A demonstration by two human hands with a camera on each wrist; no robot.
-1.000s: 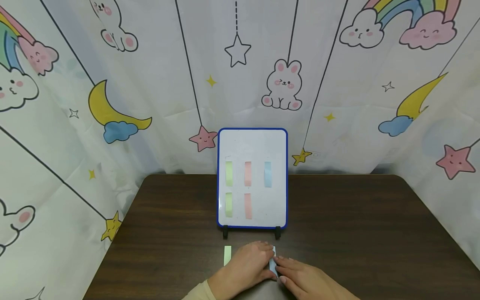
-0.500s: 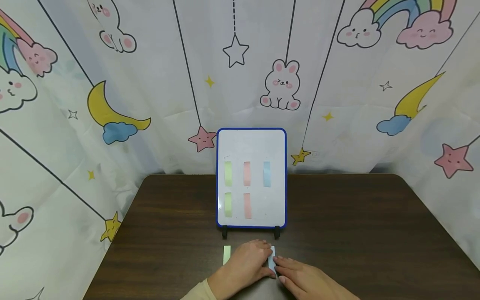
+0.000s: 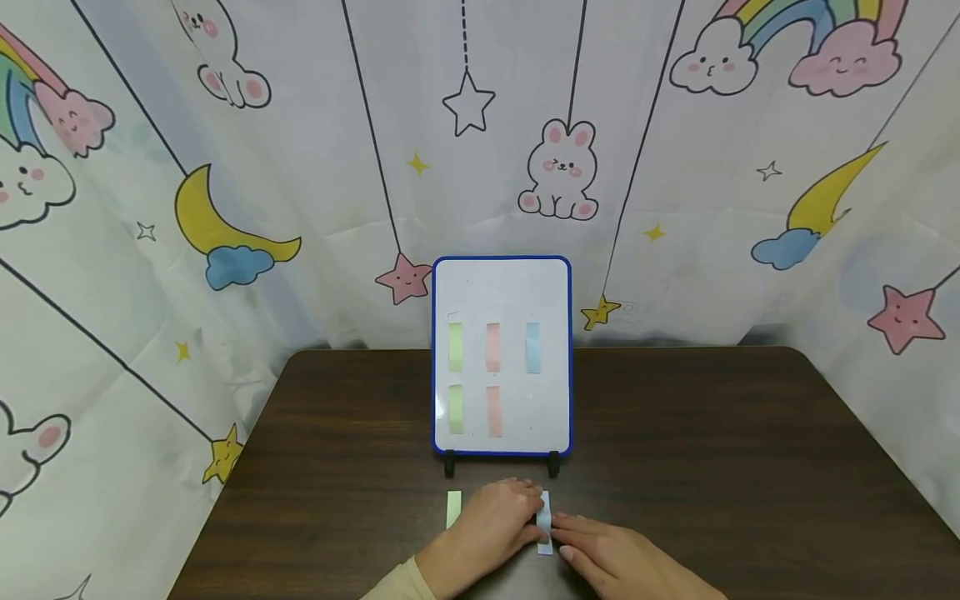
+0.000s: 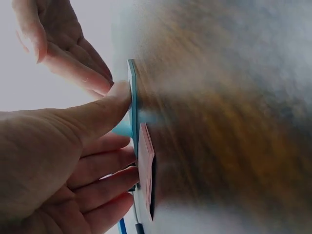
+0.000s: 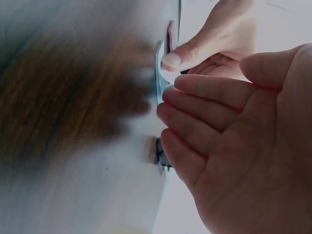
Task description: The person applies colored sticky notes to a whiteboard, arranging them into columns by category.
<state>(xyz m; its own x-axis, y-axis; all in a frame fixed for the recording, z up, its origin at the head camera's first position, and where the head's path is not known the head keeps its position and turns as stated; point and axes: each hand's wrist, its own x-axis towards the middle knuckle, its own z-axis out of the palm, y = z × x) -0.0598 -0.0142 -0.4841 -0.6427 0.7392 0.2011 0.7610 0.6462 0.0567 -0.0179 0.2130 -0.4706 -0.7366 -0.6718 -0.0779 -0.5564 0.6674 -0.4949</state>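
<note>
A pad of narrow blue sticky notes lies on the table below the whiteboard. My left hand reaches over it from the left, its thumb and fingertips holding the pad; in the left wrist view, pale blue paper shows between thumb and index finger. Close along the pad's right side lies my right hand, fingers straight and together, fingertips at its edge. A green sticky note pad sits left of the left hand, partly covered. In the left wrist view a pink sticky note pad stands beside the left fingertips.
The whiteboard has a blue frame and black feet. It bears two green strips, two pink strips and one blue strip. A patterned curtain hangs behind the dark wooden table.
My left thumb has slid from the blue pad's near end up along it, so that end now shows. The right hand has barely shifted. The strips on the board are unchanged.
</note>
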